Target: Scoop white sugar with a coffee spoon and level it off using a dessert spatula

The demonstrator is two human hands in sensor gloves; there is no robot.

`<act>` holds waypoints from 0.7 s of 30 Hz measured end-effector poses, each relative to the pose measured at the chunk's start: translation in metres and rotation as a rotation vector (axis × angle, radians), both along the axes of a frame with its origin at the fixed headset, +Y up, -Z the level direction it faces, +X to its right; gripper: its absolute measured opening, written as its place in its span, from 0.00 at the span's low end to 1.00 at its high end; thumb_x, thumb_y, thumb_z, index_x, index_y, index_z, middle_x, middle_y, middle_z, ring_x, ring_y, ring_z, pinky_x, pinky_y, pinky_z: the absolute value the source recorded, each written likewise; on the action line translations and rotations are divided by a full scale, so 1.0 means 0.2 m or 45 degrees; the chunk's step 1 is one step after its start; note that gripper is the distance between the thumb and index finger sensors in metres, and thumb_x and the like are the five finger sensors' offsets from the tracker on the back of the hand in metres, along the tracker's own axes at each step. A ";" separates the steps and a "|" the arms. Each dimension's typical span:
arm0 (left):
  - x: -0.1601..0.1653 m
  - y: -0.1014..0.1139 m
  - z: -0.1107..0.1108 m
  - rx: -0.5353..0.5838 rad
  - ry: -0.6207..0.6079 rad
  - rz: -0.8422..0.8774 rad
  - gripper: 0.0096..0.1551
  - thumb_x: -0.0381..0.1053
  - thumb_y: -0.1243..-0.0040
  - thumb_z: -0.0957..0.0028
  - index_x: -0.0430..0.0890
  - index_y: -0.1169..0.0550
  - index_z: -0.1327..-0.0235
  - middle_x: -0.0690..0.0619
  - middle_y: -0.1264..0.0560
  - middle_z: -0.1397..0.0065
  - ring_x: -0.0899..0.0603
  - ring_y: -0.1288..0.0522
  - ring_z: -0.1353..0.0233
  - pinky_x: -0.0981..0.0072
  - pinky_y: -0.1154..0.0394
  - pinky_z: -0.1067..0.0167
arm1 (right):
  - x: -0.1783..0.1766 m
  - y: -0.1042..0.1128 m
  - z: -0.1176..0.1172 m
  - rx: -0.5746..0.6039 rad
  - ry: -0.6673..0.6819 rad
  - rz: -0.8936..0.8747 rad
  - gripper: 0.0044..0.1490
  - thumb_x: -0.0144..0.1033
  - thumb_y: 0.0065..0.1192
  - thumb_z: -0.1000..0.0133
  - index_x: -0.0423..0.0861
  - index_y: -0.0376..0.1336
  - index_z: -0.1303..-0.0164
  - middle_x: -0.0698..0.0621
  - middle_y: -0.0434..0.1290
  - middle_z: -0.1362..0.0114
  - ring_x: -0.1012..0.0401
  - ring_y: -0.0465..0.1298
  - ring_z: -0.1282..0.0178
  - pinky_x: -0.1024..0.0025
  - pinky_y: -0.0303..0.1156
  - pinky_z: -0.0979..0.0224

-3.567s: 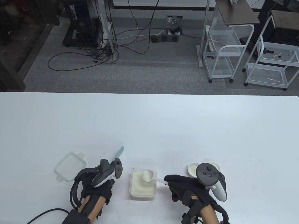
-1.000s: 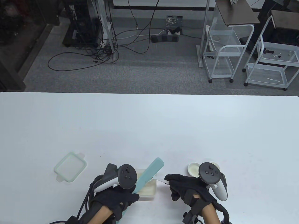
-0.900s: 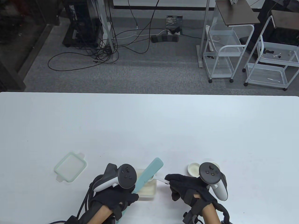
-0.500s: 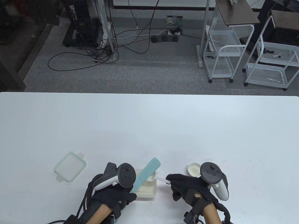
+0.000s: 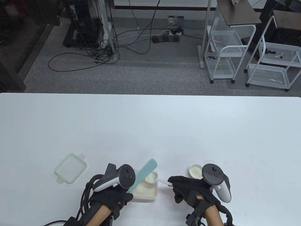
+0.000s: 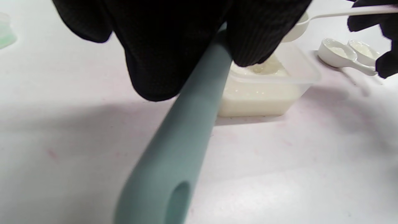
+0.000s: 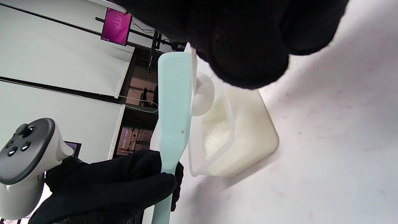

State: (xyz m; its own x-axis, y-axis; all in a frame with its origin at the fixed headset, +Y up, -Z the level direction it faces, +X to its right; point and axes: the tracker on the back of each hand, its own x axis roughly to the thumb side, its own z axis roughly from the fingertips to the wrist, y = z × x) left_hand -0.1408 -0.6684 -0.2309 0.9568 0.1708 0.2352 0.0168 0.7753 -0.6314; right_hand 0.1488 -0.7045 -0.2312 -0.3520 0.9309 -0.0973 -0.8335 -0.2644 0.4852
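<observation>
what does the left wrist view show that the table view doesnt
Only the left wrist view shows the hole in the spatula handle's end and the side wall of the sugar container. Only the table view shows the container lid and both trackers. Both show the left hand gripping the spatula and the coffee spoon over the container, held by the right hand.

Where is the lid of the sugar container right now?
In the table view the pale green lid lies flat on the table, to the left of the left hand and the sugar container, touching neither.
</observation>
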 end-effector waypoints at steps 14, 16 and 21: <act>-0.04 0.02 -0.03 0.169 0.012 -0.061 0.28 0.59 0.36 0.33 0.43 0.17 0.29 0.51 0.15 0.36 0.43 0.15 0.37 0.31 0.31 0.28 | 0.01 0.02 0.01 -0.020 0.033 -0.024 0.28 0.24 0.56 0.36 0.25 0.65 0.30 0.38 0.76 0.51 0.52 0.82 0.59 0.39 0.74 0.37; -0.03 0.04 -0.02 0.239 0.007 -0.089 0.28 0.59 0.36 0.34 0.44 0.17 0.29 0.52 0.15 0.36 0.43 0.15 0.37 0.31 0.31 0.28 | 0.01 0.02 0.01 -0.021 0.046 -0.037 0.28 0.24 0.56 0.36 0.25 0.65 0.30 0.38 0.76 0.51 0.52 0.82 0.59 0.39 0.74 0.37; -0.01 0.05 -0.01 0.275 -0.019 -0.125 0.28 0.59 0.35 0.34 0.44 0.17 0.29 0.52 0.14 0.36 0.43 0.15 0.37 0.30 0.32 0.28 | 0.01 0.02 0.01 -0.027 0.060 -0.036 0.28 0.24 0.56 0.36 0.25 0.65 0.30 0.38 0.76 0.51 0.52 0.82 0.59 0.39 0.73 0.37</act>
State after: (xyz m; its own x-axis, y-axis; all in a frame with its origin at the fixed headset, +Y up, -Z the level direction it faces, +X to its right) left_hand -0.1436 -0.6589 -0.2331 0.9626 0.0215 0.2702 0.1064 0.8867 -0.4499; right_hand 0.1512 -0.7006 -0.2298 -0.3305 0.9384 -0.1011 -0.8163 -0.2305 0.5296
